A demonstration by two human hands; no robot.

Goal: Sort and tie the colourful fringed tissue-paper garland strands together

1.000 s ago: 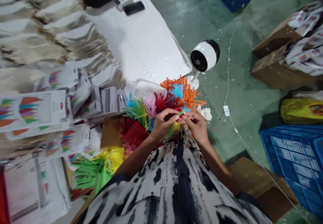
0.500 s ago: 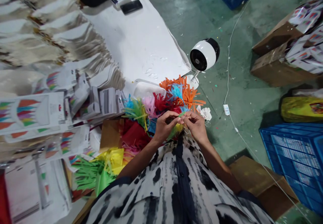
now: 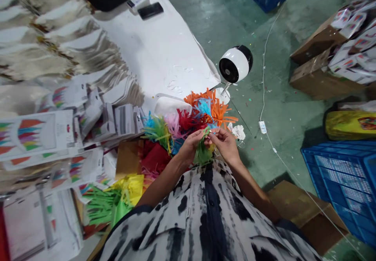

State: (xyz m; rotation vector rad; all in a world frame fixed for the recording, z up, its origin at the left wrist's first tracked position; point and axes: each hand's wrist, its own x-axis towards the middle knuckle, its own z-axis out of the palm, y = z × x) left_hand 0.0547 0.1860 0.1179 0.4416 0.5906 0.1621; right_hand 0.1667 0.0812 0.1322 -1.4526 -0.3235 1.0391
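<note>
My left hand [image 3: 190,145] and my right hand [image 3: 225,143] meet in front of my chest, both pinched on a green fringed paper tassel [image 3: 203,151] that hangs down between them. Just beyond the hands lies a heap of coloured paper tassels [image 3: 188,120] in orange, red, pink, blue and green. More green and yellow fringed paper [image 3: 117,200] lies to my lower left. Printed packaging cards [image 3: 38,129] are piled at the left.
A small white fan [image 3: 235,65] stands on the green floor with a white cable [image 3: 266,96] beside it. A phone [image 3: 150,10] lies on the white sheet [image 3: 164,53]. Blue crates [image 3: 343,186] and cardboard boxes [image 3: 320,73] stand at the right.
The green tassel has opened out and hangs lower between my hands. Both hands stay pinched together at about the same place.
</note>
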